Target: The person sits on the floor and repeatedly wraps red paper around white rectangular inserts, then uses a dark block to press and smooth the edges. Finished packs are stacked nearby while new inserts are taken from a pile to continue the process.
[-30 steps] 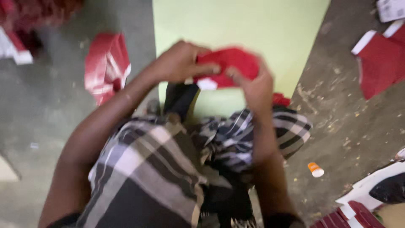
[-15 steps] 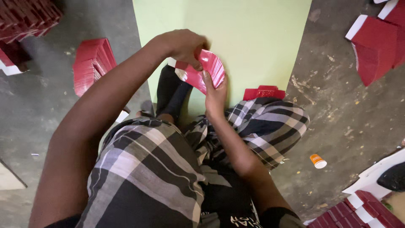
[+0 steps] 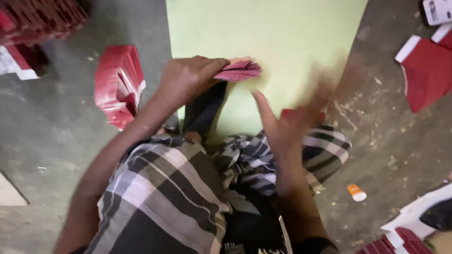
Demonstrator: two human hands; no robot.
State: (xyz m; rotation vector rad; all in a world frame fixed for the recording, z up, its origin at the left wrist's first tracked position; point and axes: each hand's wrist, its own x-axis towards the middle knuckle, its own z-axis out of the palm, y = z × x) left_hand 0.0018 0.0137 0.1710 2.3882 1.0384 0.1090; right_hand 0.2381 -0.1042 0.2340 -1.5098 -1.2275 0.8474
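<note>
Over the green sheet point(image 3: 282, 37), left hand point(image 3: 186, 80) grips red cards point(image 3: 238, 71); right hand point(image 3: 282, 124) spread wide, blurred.

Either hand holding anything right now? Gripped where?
Left hand holds a red folded card stack by its near end. Right hand is open, blurred, holding nothing.

Rough grey concrete floor point(image 3: 56, 136) w/ debris; pale green sheet point(image 3: 282, 37).

Right hand point(image 3: 287, 127): smearing with motion blur, fingertips indistinct. Flat red card piece point(image 3: 301, 114) behind it: mostly hiding. Red-and-white folded cartons point(image 3: 426, 70): running off the right edge. Stacked dark red cartons point(image 3: 37, 19): cropping at top left.
</note>
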